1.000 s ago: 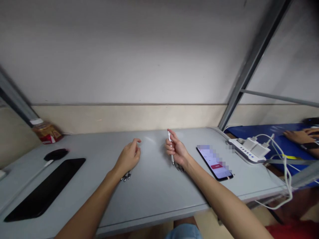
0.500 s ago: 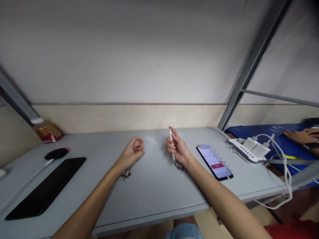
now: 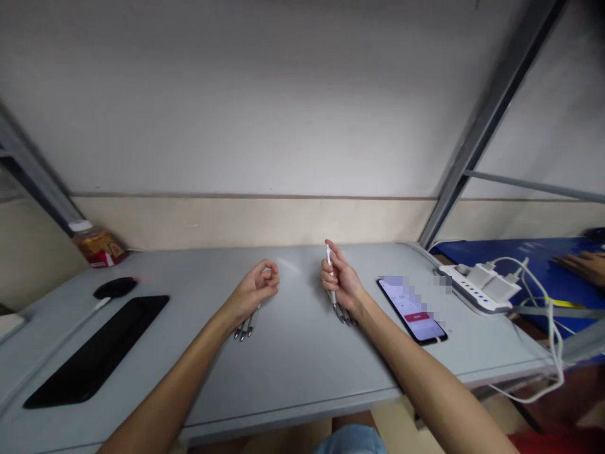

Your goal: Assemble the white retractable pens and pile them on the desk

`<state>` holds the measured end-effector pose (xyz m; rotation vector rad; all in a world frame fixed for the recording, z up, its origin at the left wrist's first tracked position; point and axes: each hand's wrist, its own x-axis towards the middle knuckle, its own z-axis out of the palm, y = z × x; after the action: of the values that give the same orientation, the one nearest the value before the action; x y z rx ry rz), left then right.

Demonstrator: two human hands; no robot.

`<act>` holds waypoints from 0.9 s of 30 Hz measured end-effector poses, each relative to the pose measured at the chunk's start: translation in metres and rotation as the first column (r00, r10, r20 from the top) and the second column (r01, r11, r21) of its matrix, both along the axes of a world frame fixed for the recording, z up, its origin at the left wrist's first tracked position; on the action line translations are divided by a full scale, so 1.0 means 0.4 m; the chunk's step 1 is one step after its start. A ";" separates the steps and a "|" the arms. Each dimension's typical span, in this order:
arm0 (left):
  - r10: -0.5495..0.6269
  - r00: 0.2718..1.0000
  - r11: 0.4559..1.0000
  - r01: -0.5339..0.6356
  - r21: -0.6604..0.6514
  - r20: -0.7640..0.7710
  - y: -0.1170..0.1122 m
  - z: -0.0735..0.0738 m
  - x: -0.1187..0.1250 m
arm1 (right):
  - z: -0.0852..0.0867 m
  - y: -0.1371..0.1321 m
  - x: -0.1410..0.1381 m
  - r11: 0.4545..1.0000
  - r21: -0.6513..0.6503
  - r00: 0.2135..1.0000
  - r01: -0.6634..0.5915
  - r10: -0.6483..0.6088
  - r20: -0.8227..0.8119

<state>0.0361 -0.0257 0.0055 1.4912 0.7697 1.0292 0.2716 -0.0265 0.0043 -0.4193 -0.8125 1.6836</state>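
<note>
My right hand [image 3: 344,280] is wrapped around a white pen [image 3: 329,255], held nearly upright with its top end beside my raised digit. Several grey-tipped pens [image 3: 347,316] lie on the desk under that wrist, partly hidden by it. Further left, my left hand [image 3: 258,287] rests above the desk with its fingers curled in toward the thumb, and nothing shows in it. Beneath its wrist lie 3 more pens [image 3: 243,329], their metal tips toward me and their other ends covered by the hand.
A lit phone [image 3: 411,312] lies right of my right arm, near a white power strip [image 3: 472,293] with plugs and cables. At left are a black flat slab [image 3: 99,353], a black mouse [image 3: 115,288] and a jar [image 3: 100,246]. Another person's hand [image 3: 583,265] rests on the blue surface.
The whole view has shifted slightly, with things a little further right. Both hands keep nearly the same pose, and the white pen stays in my right hand.
</note>
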 end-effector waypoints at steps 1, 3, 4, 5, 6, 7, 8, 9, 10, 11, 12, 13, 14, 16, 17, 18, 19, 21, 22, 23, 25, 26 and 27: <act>0.000 1.000 1.000 0.000 -0.002 0.001 0.001 -0.001 -0.001 | -0.001 0.000 -0.001 1.000 0.001 1.000 -0.006 0.006 0.006; 0.001 1.000 1.000 -0.001 -0.005 0.004 0.003 -0.002 -0.003 | -0.003 0.000 -0.002 1.000 -0.003 1.000 -0.016 0.016 0.016; -0.001 1.000 1.000 0.001 -0.008 0.009 0.004 -0.003 -0.003 | -0.004 0.001 -0.003 1.000 -0.005 1.000 -0.016 0.016 0.021; -0.004 1.000 1.000 0.004 -0.015 0.016 0.004 -0.003 -0.003 | -0.005 0.002 -0.004 1.000 -0.006 1.000 -0.013 0.013 0.026; -0.008 1.000 1.000 0.009 -0.025 0.030 0.004 -0.003 -0.002 | -0.006 0.003 -0.004 1.000 -0.006 1.000 -0.006 0.006 0.030; -0.013 0.999 0.999 0.015 -0.037 0.048 0.003 -0.002 -0.001 | -0.006 0.003 -0.005 1.000 -0.006 0.999 0.002 -0.002 0.035; -0.018 0.998 0.999 0.021 -0.050 0.066 0.001 0.000 0.000 | -0.006 0.003 -0.005 1.000 -0.007 0.999 0.009 -0.009 0.042; -0.022 0.996 0.997 0.028 -0.065 0.082 -0.001 0.002 0.002 | -0.006 0.003 -0.005 1.000 -0.009 0.999 0.012 -0.012 0.049; -0.024 0.995 0.996 0.032 -0.080 0.095 -0.002 0.004 0.003 | -0.005 0.002 -0.005 1.000 -0.011 0.998 0.012 -0.011 0.054; -0.022 0.994 0.995 0.032 -0.093 0.104 -0.004 0.005 0.004 | -0.004 0.001 -0.005 1.000 -0.012 0.998 0.010 -0.009 0.058; -0.018 0.994 0.994 0.029 -0.103 0.109 -0.005 0.007 0.004 | -0.004 0.000 -0.005 1.000 -0.013 0.998 0.008 -0.007 0.059; -0.012 0.994 0.994 0.025 -0.110 0.112 -0.005 0.007 0.003 | -0.003 -0.001 -0.005 1.000 -0.013 0.998 0.008 -0.007 0.060; -0.007 0.994 0.993 0.020 -0.115 0.112 -0.005 0.007 0.003 | -0.002 -0.002 -0.005 1.000 -0.014 0.998 0.009 -0.008 0.059; 0.003 0.994 0.993 0.010 -0.117 0.113 -0.003 0.005 0.001 | 0.000 -0.003 -0.006 1.000 -0.020 0.998 0.019 -0.018 0.058; 0.006 0.993 0.993 0.008 -0.118 0.115 -0.002 0.004 0.000 | 0.001 -0.003 -0.006 0.999 -0.024 0.998 0.026 -0.024 0.057; 0.008 0.993 0.993 0.006 -0.121 0.118 0.000 0.002 0.000 | 0.002 -0.003 -0.006 0.999 -0.029 0.998 0.032 -0.030 0.054; 0.010 0.992 0.992 0.005 -0.124 0.126 0.000 0.002 0.000 | 0.002 -0.002 -0.006 0.999 -0.030 0.998 0.038 -0.036 0.051; 0.003 0.986 0.990 0.020 -0.139 0.165 0.001 0.003 0.002 | 0.003 -0.001 -0.005 0.999 -0.024 0.998 0.042 -0.041 0.040; -0.005 0.980 0.987 0.037 -0.154 0.199 0.000 0.005 0.003 | 0.003 -0.001 -0.004 0.999 -0.017 0.999 0.039 -0.039 0.035; -0.013 0.970 0.983 0.057 -0.175 0.243 -0.001 0.009 0.005 | 0.003 0.000 -0.004 0.999 -0.010 0.999 0.034 -0.034 0.032; -0.021 0.940 0.969 0.104 -0.225 0.340 -0.005 0.019 0.006 | 0.003 0.001 -0.002 1.000 -0.005 0.999 0.028 -0.028 0.033; -0.018 0.922 0.960 0.124 -0.251 0.387 -0.007 0.025 0.006 | 0.002 0.002 -0.001 1.000 -0.007 0.999 0.028 -0.027 0.036; -0.011 0.903 0.951 0.143 -0.275 0.430 -0.009 0.031 0.005 | 0.002 0.002 0.000 0.999 -0.010 0.999 0.030 -0.030 0.040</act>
<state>0.0380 -0.0294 0.0178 0.9792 0.5192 1.0729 0.2718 -0.0258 0.0049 -0.4716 -0.8225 1.6573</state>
